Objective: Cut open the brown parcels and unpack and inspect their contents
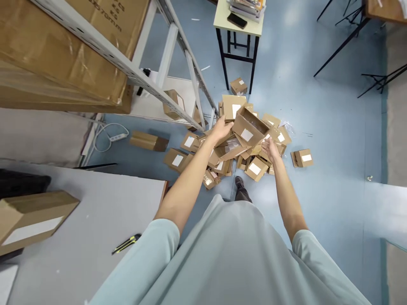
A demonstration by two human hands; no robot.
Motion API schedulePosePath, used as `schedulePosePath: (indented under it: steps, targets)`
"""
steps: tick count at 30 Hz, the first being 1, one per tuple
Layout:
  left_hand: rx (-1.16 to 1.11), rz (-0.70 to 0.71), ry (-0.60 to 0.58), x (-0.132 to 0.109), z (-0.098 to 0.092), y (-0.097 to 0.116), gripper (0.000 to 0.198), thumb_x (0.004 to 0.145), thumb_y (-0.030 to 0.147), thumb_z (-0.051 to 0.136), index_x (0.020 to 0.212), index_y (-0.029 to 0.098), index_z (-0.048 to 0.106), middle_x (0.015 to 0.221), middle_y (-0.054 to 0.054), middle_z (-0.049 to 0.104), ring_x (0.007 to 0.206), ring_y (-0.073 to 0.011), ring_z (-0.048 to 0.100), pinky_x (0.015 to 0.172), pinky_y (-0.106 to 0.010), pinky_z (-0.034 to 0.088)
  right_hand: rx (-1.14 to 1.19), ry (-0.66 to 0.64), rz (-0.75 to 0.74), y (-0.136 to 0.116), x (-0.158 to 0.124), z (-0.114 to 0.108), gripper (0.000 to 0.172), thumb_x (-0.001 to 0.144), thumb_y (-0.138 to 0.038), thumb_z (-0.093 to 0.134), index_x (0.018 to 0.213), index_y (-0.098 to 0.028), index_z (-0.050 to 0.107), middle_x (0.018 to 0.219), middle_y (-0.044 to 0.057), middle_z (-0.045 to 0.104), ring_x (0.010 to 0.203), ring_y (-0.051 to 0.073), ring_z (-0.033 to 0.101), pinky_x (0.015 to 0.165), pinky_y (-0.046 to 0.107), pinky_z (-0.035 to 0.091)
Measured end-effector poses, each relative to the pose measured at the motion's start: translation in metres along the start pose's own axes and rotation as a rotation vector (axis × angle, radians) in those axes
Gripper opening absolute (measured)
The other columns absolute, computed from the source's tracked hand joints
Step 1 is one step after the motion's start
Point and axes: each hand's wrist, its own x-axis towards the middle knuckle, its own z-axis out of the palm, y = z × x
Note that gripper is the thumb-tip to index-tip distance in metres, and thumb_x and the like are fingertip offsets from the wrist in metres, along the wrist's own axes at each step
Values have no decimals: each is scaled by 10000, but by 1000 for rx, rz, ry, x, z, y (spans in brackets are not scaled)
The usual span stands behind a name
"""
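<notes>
An open-topped cardboard box [246, 134] with a white label is tilted between my two hands, above a heap of small cartons on the floor. My left hand [221, 129] has its fingers at the box's left end. At the lower right corner, my right hand [270, 148] closes on the same box; its fingertips are partly hidden. Below and around lie several flattened or opened cartons, among them a labelled carton [255, 168] and an upright flap-sided carton [233, 106]. Some clear plastic wrap [233, 144] shows within the pile.
A metal shelf rack [168, 53] with large boxes [63, 55] rises at left. The grey table [104, 203] carries a utility knife [126, 243] and a long carton [34, 220]. Ahead, a small table [221, 19] bears a phone [237, 20]. A power strip [118, 137] lies at left.
</notes>
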Motion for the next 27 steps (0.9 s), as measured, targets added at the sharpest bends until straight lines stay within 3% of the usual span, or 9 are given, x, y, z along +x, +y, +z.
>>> schedulePosePath:
  steps: [2, 5, 8, 11, 15, 19, 24, 27]
  targets:
    - [18, -99, -3, -35, -7, -14, 667, 959, 463, 815, 1540, 170, 672, 1646, -211, 666, 1538, -395, 638, 1329, -571, 484, -55, -30, 28, 12, 5, 1, 444, 1167, -566, 540, 1262, -205, 781, 1388, 158, 828, 1347, 259, 783, 1228, 425, 610]
    - [18, -160, 26, -115, -18, -39, 571, 969, 560, 768, 1405, 192, 749, 1584, -201, 716, 1485, -404, 678, 1295, -579, 523, -89, -104, -13, 28, 2, -3, 409, 1114, -607, 630, 1129, -229, 785, 1289, 144, 864, 1254, 268, 820, 1206, 449, 623]
    - [-40, -257, 123, -203, -29, -66, 540, 918, 690, 763, 1186, 223, 808, 1361, -177, 829, 1336, -402, 758, 1195, -554, 602, -127, -136, -59, 40, -6, -2, 441, 1037, -673, 713, 1101, -242, 780, 1242, 140, 876, 1198, 275, 838, 1179, 464, 633]
    - [-119, -384, 286, -286, -39, -90, 602, 820, 800, 784, 1024, 235, 811, 1191, -162, 870, 1170, -381, 807, 1104, -540, 640, -197, -192, -93, 51, -16, 16, 476, 954, -711, 780, 1076, -251, 773, 1206, 140, 883, 1198, 295, 840, 1164, 481, 634]
    - [-219, -500, 553, -381, -48, -103, 607, 766, 829, 818, 904, 238, 798, 1197, -167, 872, 1156, -363, 813, 1129, -533, 618, -310, -382, -119, 76, -39, 70, 556, 844, -760, 828, 1079, -258, 781, 1217, 141, 883, 1210, 321, 837, 1143, 498, 634]
    - [-341, -559, 837, -453, -57, -99, 662, 690, 900, 835, 741, 252, 706, 1155, -159, 878, 1146, -365, 809, 1135, -528, 602, -483, -638, -101, 117, -82, 140, 631, 764, -796, 858, 1091, -258, 802, 1212, 147, 881, 1170, 334, 847, 1106, 505, 642]
    - [-471, -520, 1102, -534, -80, -103, 693, 728, 913, 810, 684, 254, 597, 1127, -147, 869, 1131, -333, 795, 1109, -491, 598, -672, -953, -100, 178, -165, 224, 624, 761, -802, 877, 1095, -277, 822, 1193, 131, 886, 1160, 330, 844, 1127, 517, 627]
    - [-541, -458, 1211, -595, -94, -115, 663, 775, 877, 807, 709, 252, 597, 1157, -147, 860, 1195, -335, 785, 1136, -487, 584, -736, -1067, -132, 214, -224, 262, 632, 760, -800, 888, 1101, -272, 826, 1174, 135, 886, 1162, 334, 839, 1147, 526, 611]
